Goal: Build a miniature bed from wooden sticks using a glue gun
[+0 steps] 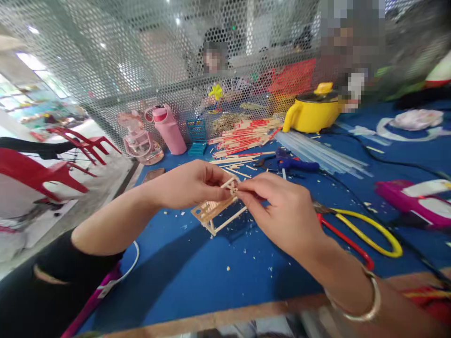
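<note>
Between my hands is a small frame of pale wooden sticks (pixel 230 222), tilted above the blue table. My left hand (pixel 192 185) grips its upper part, thumb and fingers closed round it. At one corner joint, my right hand (pixel 282 211) pinches with thumb and forefinger; any small piece between those fingertips is hidden. A blue glue gun (pixel 298 164) lies just beyond my right hand. Pliers with one red and one yellow handle (pixel 366 232) rest to the right of it.
Behind stand a pink bottle (pixel 171 131), a clear jug (pixel 141 143), a teal stand (pixel 197 136) and a yellow pot (pixel 315 112). Red-wrapped chopsticks (pixel 243 136) and translucent glue sticks (pixel 320 152) lie before a perforated metal screen (pixel 148 61). Wood crumbs dot the blue table (pixel 211 277).
</note>
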Demonstrator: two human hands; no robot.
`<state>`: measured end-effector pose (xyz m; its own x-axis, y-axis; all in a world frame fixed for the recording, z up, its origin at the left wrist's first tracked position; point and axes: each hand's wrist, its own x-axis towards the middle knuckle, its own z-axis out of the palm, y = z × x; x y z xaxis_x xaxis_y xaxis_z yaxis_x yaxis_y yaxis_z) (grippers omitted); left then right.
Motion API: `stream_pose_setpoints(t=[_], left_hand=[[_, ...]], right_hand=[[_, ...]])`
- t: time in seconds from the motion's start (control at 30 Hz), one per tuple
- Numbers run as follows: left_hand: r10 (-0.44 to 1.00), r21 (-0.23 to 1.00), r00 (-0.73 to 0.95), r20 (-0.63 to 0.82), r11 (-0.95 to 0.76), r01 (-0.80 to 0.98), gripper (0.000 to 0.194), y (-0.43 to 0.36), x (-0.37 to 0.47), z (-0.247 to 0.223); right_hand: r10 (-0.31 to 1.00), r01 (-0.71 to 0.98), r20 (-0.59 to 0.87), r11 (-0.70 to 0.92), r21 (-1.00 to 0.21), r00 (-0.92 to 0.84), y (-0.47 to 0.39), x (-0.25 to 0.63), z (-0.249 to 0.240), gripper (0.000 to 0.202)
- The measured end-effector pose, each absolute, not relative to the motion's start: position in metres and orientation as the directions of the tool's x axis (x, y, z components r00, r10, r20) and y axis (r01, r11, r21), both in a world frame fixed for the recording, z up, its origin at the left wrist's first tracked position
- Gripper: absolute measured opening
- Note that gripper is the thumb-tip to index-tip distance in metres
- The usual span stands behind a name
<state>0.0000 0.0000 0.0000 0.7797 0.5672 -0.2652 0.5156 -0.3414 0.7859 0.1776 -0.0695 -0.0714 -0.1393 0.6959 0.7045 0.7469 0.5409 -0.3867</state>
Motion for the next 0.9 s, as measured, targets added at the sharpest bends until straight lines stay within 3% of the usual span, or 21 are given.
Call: stream_pose_setpoints(t=[0.17,0.3,0.6,0.8,0.9], left_hand=[[0.629,0.778,0.721,-0.291,-0.282,0.561,0.023,0.0,0.004,-0.003],[0.68,0.813,0.676,-0.283,-0.203,0.545,0.021,0.0,0.005,-0.007],[0.72,0.866,0.641,-0.266,-0.115,0.487,0.014,-0.003,0.009,-0.014],[0.727,0.872,0.637,-0.255,-0.113,0.477,0.015,-0.003,0.012,-0.014],[0.713,0.865,0.662,-0.233,-0.159,0.475,0.014,-0.002,0.012,-0.012]], right_hand=[[0.699,0.79,0.606,0.585,-0.182,-0.379,-0.062,0.193,-0.056,0.014],[0.665,0.817,0.614,0.574,-0.057,-0.425,-0.059,0.193,-0.053,0.013],[0.681,0.872,0.613,0.488,0.029,-0.401,-0.059,0.187,-0.048,0.013],[0.672,0.82,0.525,0.564,0.096,-0.523,-0.055,0.195,-0.035,0.011],[0.692,0.818,0.502,0.572,0.058,-0.519,-0.051,0.199,-0.034,0.01]])
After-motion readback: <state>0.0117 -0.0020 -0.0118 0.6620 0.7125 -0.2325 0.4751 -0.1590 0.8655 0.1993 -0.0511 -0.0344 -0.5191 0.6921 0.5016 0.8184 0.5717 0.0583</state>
